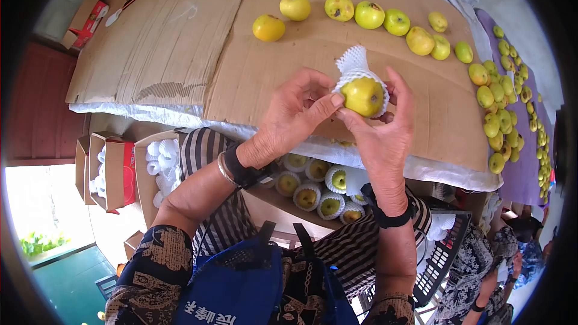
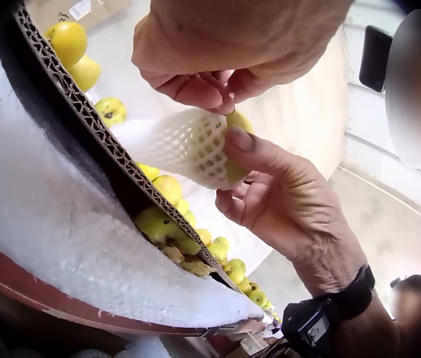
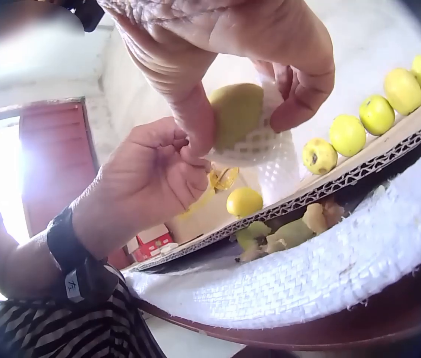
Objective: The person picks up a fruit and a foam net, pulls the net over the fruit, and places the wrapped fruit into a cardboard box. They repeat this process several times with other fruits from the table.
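A yellow-green apple (image 1: 361,97) with a dark spot sits partly inside a white foam net sleeve (image 1: 352,60) above the cardboard. The sleeve's loose end stands up past the fruit's far side. My right hand (image 1: 385,135) grips the apple from the right, thumb on its near side and fingers behind it on the net. From the left, my left hand (image 1: 295,105) pinches the sleeve's edge beside the fruit. The left wrist view shows the net (image 2: 195,145) stretched round the apple, with left fingertips at its rim. In the right wrist view, the right thumb presses the bare apple (image 3: 236,112).
Loose apples (image 1: 369,15) line the far side of the cardboard sheet (image 1: 289,72), with many more on a purple cloth (image 1: 512,171) at right. Below the table edge, a box holds net-wrapped apples (image 1: 307,196). An open carton (image 1: 158,168) of white foam nets stands to the left.
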{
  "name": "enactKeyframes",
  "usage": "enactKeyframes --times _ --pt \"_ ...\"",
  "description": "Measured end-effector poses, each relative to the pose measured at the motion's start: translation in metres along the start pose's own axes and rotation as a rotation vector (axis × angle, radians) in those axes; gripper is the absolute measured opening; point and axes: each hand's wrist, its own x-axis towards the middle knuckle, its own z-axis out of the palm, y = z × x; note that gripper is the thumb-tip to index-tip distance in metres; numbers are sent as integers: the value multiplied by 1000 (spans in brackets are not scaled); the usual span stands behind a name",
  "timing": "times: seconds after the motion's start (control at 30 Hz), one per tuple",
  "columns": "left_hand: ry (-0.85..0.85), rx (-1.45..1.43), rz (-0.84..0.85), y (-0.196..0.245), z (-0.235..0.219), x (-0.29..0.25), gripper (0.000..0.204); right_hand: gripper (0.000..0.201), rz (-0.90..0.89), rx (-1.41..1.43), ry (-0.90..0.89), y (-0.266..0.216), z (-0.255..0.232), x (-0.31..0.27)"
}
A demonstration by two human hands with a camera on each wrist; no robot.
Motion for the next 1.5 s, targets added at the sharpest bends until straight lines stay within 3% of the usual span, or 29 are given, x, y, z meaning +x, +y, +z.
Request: enactKeyframes --times 0.1,0.27,0.4,0.5,0.6,0.7,0.8,0.9,1.0,1.1,1.17,1.2,1.37,1.47,1.5 --pt "-74 -18 -22 6 0 -2 17 81 42 107 -33 -2 -2 1" --pt "75 187 31 -7 -11 2 16 71 86 146 -188 -5 -7 3" --pt "145 207 87 -7 -1 1 15 64 -19 7 -88 -2 -4 2" --pt "28 176 -42 1 2 -2 21 59 -124 -143 -3 3 -4 3" --pt "0 172 -56 2 -4 1 30 58 -191 -200 11 2 -4 4" --pt "83 271 97 8 1 2 34 60 -225 -202 -16 0 -2 2" --pt "69 208 52 9 0 4 40 61 -232 -188 -68 -3 -1 1" --pt "54 335 112 0 -8 4 46 61 -258 -225 -67 2 0 2" --pt "97 435 289 -5 -6 7 53 61 -257 -253 -73 3 -1 2" --pt "178 223 139 6 6 2 59 64 -287 -262 -95 2 -1 2" --pt "31 168 49 2 0 5 62 64 -311 -278 -100 3 0 1" --pt "-42 139 4 1 -3 8 63 63 -268 -183 -110 1 1 1" --pt "-39 -171 -206 11 -13 13 60 62 -65 259 -85 -9 -4 3" --pt "-49 -304 -250 14 -13 14 59 70 42 360 -135 5 -13 8" --pt "-51 -359 -250 13 -13 14 59 75 -65 199 -153 3 -15 9"
